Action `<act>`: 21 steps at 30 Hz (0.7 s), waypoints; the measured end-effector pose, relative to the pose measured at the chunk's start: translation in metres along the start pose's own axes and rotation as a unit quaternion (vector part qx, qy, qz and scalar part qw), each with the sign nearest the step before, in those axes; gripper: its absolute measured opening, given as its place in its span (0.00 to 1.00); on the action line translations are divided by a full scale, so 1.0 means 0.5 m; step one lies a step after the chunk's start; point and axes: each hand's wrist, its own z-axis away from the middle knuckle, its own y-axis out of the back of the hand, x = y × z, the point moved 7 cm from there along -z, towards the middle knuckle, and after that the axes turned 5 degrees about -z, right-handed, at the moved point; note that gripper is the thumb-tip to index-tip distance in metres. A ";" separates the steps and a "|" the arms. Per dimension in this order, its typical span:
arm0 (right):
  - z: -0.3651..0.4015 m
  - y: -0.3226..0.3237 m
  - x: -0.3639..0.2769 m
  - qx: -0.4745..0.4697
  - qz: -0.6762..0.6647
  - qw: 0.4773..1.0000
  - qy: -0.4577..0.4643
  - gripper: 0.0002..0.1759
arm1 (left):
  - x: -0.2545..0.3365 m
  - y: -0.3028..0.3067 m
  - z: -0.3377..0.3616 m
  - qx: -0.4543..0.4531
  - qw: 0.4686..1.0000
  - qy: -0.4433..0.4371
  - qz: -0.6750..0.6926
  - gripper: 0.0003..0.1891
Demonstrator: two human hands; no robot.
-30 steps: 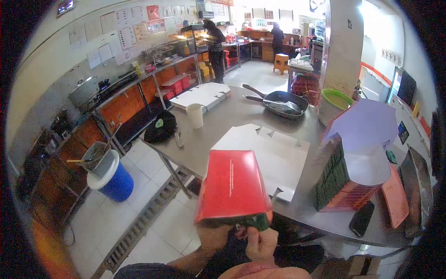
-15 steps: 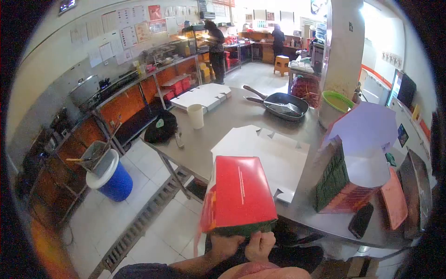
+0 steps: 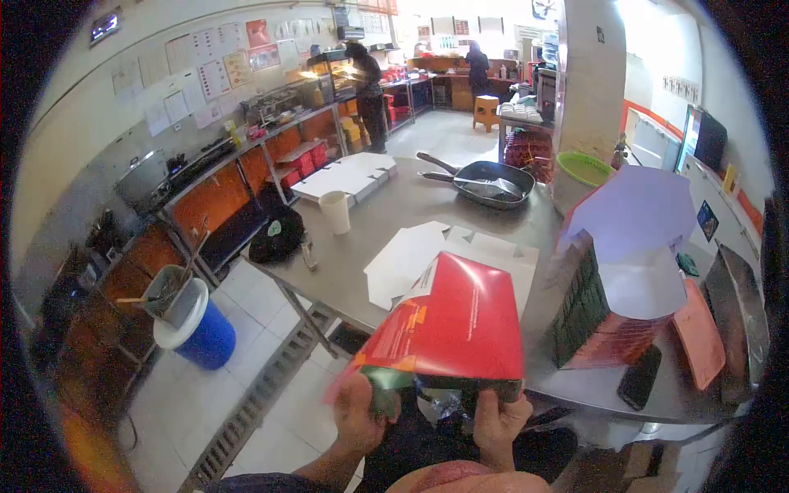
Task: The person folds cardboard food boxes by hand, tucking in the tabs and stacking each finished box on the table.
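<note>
A red carton (image 3: 468,324) with orange and white print is tilted above the near edge of the steel table. My left hand (image 3: 362,415) is closed on its lower left corner, at a green flap. At the lower right corner, my right hand (image 3: 500,417) pinches the carton's edge. Behind the carton, flat white card sheets (image 3: 403,259) lie on the table. To the right stands a nested stack of open red cartons (image 3: 612,329) with dark green sides and pale insides.
On the steel table (image 3: 329,271) are a white cup (image 3: 335,212), a white card stack (image 3: 345,177), a black pan (image 3: 496,185), a dark phone (image 3: 639,378) and a black bundle (image 3: 277,237). A blue bin (image 3: 205,333) stands left. Two people (image 3: 367,99) are farther back.
The red carton has turned and tilted, showing its printed side. My hands have moved apart, the left one leftward and the right one rightward. The view has shifted slightly.
</note>
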 end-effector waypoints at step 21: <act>0.066 0.023 -0.005 0.105 -0.016 0.979 0.173 0.34 | 0.006 -0.065 0.039 -0.044 0.964 -0.055 -0.255 0.23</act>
